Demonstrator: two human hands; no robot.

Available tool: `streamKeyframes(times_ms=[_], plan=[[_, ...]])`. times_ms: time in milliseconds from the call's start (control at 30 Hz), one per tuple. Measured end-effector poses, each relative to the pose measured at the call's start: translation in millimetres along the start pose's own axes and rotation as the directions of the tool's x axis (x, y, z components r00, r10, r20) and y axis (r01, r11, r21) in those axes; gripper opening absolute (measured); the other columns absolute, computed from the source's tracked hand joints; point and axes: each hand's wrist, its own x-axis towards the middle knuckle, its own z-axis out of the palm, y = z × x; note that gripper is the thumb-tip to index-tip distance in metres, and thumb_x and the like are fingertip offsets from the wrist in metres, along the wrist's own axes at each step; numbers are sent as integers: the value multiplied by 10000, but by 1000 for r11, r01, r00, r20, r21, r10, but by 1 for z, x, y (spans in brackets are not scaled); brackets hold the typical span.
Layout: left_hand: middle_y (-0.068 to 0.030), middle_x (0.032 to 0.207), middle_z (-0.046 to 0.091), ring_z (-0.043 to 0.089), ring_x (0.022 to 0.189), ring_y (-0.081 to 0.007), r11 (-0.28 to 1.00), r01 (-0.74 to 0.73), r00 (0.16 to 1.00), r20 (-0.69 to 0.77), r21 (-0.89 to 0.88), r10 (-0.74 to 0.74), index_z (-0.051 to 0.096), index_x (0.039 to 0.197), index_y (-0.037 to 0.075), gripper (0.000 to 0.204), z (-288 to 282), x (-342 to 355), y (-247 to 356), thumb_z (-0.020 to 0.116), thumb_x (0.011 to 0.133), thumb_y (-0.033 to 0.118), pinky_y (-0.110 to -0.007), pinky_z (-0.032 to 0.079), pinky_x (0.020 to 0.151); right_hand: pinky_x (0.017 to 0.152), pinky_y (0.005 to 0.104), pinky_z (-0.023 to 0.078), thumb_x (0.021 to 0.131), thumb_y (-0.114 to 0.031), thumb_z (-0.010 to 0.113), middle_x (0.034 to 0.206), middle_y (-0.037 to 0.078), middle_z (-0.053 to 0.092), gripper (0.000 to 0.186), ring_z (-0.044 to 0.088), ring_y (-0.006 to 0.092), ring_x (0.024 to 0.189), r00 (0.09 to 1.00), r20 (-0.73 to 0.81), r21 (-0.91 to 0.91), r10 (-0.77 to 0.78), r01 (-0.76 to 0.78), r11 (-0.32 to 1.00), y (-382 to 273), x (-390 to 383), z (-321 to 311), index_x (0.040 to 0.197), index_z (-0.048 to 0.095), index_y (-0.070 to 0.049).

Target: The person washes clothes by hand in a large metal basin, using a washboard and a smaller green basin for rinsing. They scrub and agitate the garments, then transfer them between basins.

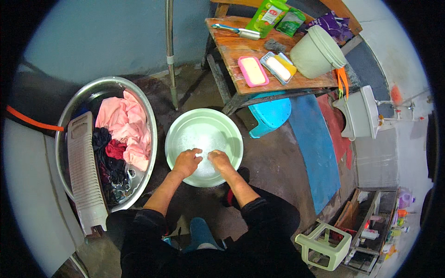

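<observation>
Both my hands are over a pale green round basin [172, 139] on the floor, which holds what looks like shallow, cloudy water. My left hand [187, 163] is above the basin's near left part, its thumb and fingers apart and pointing inward. Facing it across a small gap, my right hand [219, 160] has loosely bent fingers. I see nothing held in either hand. Left of the basin stands a large oval metal tub [150, 116] holding a pink cloth [121, 121], dark and red cloths and a grey ribbed washboard [83, 157] leaning on its near left rim.
A wooden table [230, 44] at the back right bears a green bottle [266, 18], a brush, soap dishes and a pale bucket [315, 53]. Beneath its edge is a blue stool [271, 116]. A metal pole [170, 60] stands behind the basin; a green stool [324, 245] lies near right.
</observation>
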Motion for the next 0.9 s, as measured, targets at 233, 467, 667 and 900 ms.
streamKeyframes(times_ms=[233, 467, 667, 900], plan=[[-242, 1082, 580, 566, 1006, -359, 969, 170, 973, 126, 180, -194, 558, 1193, 92, 421, 60, 5, -62, 621, 804, 242, -419, 451, 872, 616, 340, 469, 749, -199, 620, 766, 54, 604, 163, 579, 207, 666, 843, 80, -559, -532, 480, 676, 212, 99, 12, 814, 624, -50], [-244, 1216, 492, 521, 1063, -373, 920, 221, 973, -15, 324, -229, 380, 1356, 108, 617, 89, 36, -129, 624, 791, 153, -433, 442, 902, 790, 278, 487, 570, -160, 708, 914, 21, 659, 301, 598, 170, 925, 893, 118, -816, -435, 337, 470, 218, 114, 13, 857, 684, -75], [-200, 1172, 523, 498, 1091, -335, 896, 345, 938, -138, 281, -318, 550, 1179, 69, 452, 141, 86, -118, 574, 729, 91, -416, 387, 938, 810, 328, 482, 681, -147, 638, 895, 83, 666, 204, 603, 218, 909, 986, -152, -240, -73, 35, 970, 253, 148, -2, 854, 681, -48], [-208, 946, 621, 592, 928, -360, 998, 31, 954, 296, 51, -45, 614, 934, 36, 193, 132, 68, -74, 528, 807, 153, -436, 477, 797, 698, 286, 480, 817, -134, 526, 815, 98, 596, 160, 582, 197, 761, 864, 116, -359, -491, 497, 790, 194, 119, 20, 903, 613, -30]])
